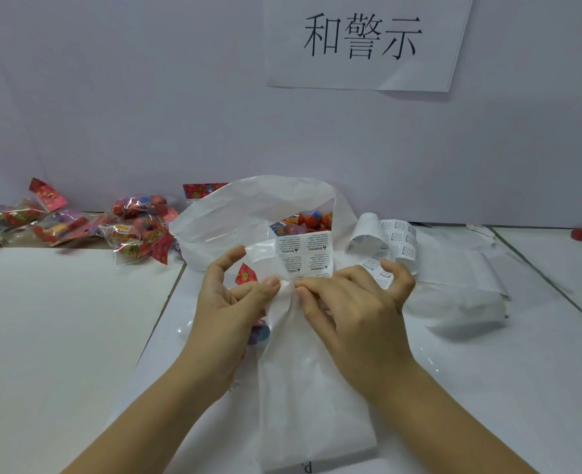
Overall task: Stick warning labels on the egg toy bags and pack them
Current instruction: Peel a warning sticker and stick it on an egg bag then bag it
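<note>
L grip (229,302) & R grip (351,313) meet mid-desk. Both are clamped on the label strip (305,256) at its near end, thumb + forefinger pinching, tips almost touching. The strip runs up & away from the pinch w/ WARNING print showing, and another stretch curls off by R grip's outer fingers. A toy bag (247,273) lies under L grip, red header showing btw. the fingers; can't tell if it's held. The white sack (248,213) is just behind, open, w/ egg toys inside. More toy bags (135,227) are piled far L on the desk (60,319).
</note>
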Tool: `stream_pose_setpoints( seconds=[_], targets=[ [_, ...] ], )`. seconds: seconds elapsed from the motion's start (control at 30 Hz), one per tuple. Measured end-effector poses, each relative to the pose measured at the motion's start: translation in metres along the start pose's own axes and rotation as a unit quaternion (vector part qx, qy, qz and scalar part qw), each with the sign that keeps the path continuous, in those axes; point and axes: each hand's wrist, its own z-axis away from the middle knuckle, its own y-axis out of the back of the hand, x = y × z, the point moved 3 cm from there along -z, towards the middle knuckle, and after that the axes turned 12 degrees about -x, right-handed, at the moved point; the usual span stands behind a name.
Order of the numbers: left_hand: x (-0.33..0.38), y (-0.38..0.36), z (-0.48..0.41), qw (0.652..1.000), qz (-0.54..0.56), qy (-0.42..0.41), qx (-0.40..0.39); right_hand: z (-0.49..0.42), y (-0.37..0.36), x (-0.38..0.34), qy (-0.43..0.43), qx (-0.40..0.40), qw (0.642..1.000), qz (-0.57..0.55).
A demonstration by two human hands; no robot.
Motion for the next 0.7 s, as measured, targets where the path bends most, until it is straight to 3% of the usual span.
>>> stream_pose_setpoints(
  seconds=[0.17, 0.33, 0.5, 0.7],
  targets=[
    [0.002, 0.001, 0.0, 1.0, -0.015, -0.005, 0.008, -0.002, 0.002, 0.01, -0.122, -0.04, 0.982, -0.137],
    [0.0, -0.004, 0.002, 1.0, 0.003, -0.003, -0.011, -0.004, 0.004, 0.005, -0.091, -0.09, 0.985, -0.12],
    [0.004, -0.005, 0.002, 0.999, -0.04, -0.02, -0.017, -0.004, 0.0, 0.012, -0.115, -0.166, 0.968, -0.146],
    [0.004, -0.006, -0.001, 1.0, 0.014, -0.004, -0.005, -0.009, 0.006, 0.026, -0.161, -0.09, 0.962, -0.203]
  ],
)
